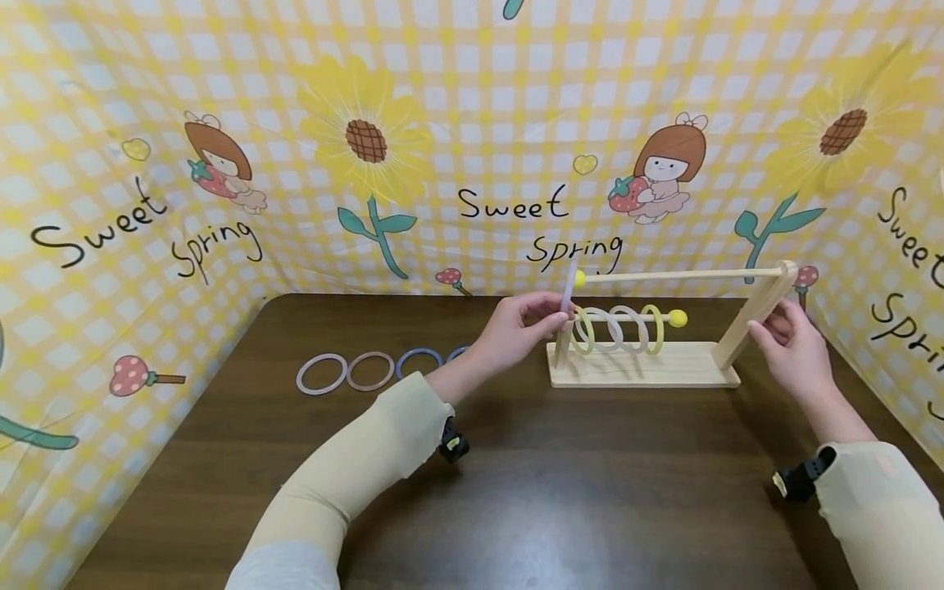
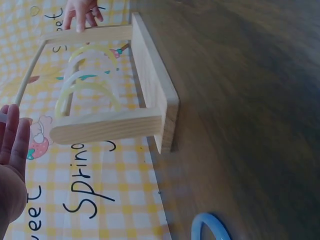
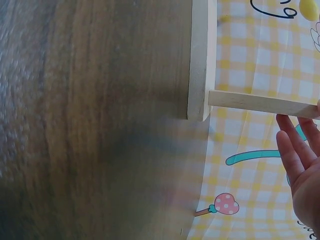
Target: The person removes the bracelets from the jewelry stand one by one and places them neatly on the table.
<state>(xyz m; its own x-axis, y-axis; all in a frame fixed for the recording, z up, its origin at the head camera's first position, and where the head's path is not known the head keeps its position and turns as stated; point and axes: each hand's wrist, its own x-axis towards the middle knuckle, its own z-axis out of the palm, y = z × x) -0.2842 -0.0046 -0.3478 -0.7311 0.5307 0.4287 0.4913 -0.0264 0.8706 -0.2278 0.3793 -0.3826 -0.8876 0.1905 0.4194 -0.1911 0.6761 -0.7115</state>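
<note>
My left hand (image 1: pixel 527 324) pinches a pale lavender ring (image 1: pixel 569 287) between thumb and fingers. The ring stands upright at the yellow ball tip (image 1: pixel 579 279) of the wooden stand's upper rod (image 1: pixel 678 276). My right hand (image 1: pixel 800 352) holds the stand's tall slanted post (image 1: pixel 752 315) at the right; in the right wrist view its fingers (image 3: pixel 295 145) lie against that post. Several rings hang on the lower rod, among them a yellow ring (image 1: pixel 653 330) nearest its yellow ball end (image 1: pixel 678 319). A short post (image 2: pixel 107 126) faces the left wrist view.
Left of the stand's base (image 1: pixel 642 373), a pale lavender ring (image 1: pixel 298 378), a brownish ring (image 1: pixel 350 377) and a blue ring (image 1: pixel 413 353) lie in a row on the dark wooden table (image 1: pixel 516 508). Another blue ring is partly hidden by my left arm. Checked cloth (image 1: pixel 472 123) hangs behind.
</note>
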